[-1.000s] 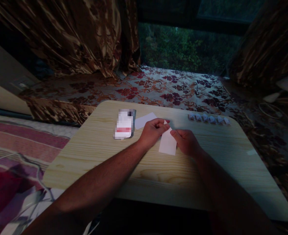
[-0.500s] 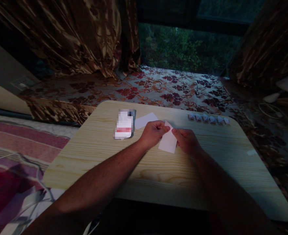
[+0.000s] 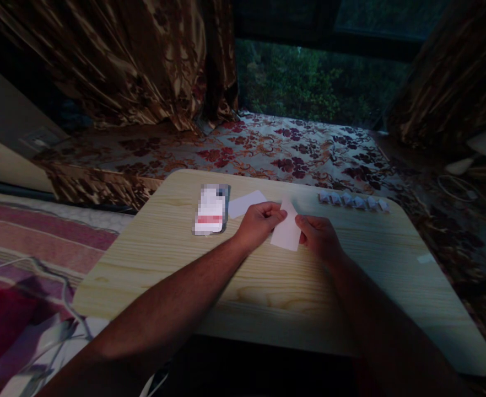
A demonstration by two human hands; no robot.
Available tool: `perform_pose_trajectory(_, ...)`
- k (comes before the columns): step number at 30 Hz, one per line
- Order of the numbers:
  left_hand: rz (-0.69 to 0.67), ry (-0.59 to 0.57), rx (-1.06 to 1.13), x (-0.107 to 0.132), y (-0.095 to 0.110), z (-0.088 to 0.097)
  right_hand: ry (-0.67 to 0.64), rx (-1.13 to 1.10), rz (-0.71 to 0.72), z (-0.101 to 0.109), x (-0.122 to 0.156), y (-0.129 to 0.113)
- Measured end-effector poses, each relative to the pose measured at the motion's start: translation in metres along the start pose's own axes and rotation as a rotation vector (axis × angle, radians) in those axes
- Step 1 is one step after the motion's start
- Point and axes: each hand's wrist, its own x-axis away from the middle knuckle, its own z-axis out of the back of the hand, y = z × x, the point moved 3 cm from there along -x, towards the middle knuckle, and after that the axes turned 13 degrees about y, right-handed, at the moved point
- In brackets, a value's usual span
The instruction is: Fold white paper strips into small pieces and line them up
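Note:
A small white slip of paper (image 3: 286,231) is held just above a pale wooden table (image 3: 268,286), near its far middle. My left hand (image 3: 257,223) pinches the slip's left edge with thumb and fingers closed. My right hand (image 3: 317,237) grips its right edge, fingers curled. Both forearms reach in from the bottom of the view.
A phone (image 3: 210,209) lies face up left of my hands, with another white slip (image 3: 245,203) beside it. A row of several small folded paper pieces (image 3: 352,200) sits at the far right. Floral bedding (image 3: 268,146), curtains and a dark window lie beyond. Cables (image 3: 48,309) hang at left.
The paper has been lifted and turned slightly, its lower edge rising off the table. Both hands shifted a little up and right while keeping their grip.

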Motion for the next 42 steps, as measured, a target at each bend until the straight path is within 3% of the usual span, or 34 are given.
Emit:
perform_pose_trajectory(4, 0.003, -0.002, -0.028, 0.0, 0.0, 0.001, 0.015, -0.061, 0.004, -0.001, -0.002, 0.0)
perform_pose_trajectory(9, -0.034, -0.094, -0.14, 0.004, 0.003, -0.002, 0.046, -0.229, -0.021, 0.0, -0.003, -0.003)
perform_pose_trajectory(15, -0.077, -0.087, -0.186, 0.006, 0.004, -0.005, -0.006, -0.214, -0.045, -0.002, -0.002, 0.001)
perform_pose_trajectory(28, -0.016, -0.091, -0.046, 0.005, -0.002, -0.005, 0.084, -0.412, -0.142, -0.005, -0.002, 0.007)
perform_pose_trajectory(35, 0.029, -0.11, 0.03, 0.005, -0.004, -0.006, 0.018, -0.571, -0.175, -0.005, -0.003, 0.01)
perform_pose_trajectory(42, 0.045, -0.126, 0.041, 0.005, -0.006, -0.005, -0.002, -0.564, -0.18, -0.005, -0.004, 0.011)
